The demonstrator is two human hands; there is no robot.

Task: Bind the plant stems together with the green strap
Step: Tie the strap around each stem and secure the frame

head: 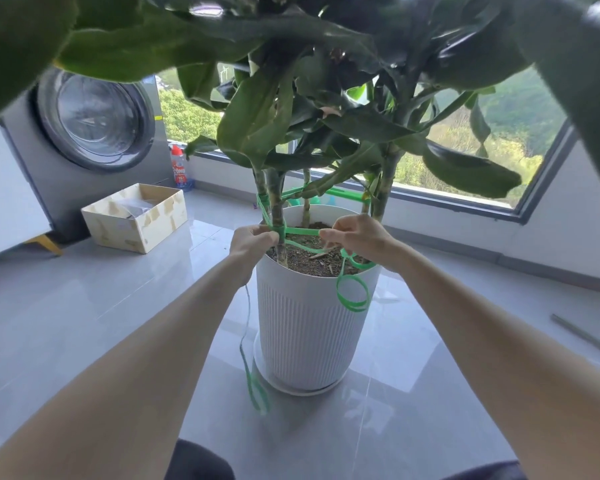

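A tall leafy plant with several stems (277,199) grows from soil in a white ribbed pot (305,327). A green strap (302,231) wraps the near left stem low down and runs up and across to the far stems. My left hand (252,242) pinches the strap at that stem's wrap. My right hand (357,237) pinches the strap a short way to the right, over the soil. Loose coils of strap (353,293) hang over the pot's right rim. Another strap tail (255,386) dangles from my left hand to the floor.
A washing machine (90,133) stands at the left with an open cardboard box (136,218) in front of it. A red-capped bottle (180,168) is by the window sill. The pot sits on a white saucer (291,384) on glossy grey tiles. Big leaves hang overhead.
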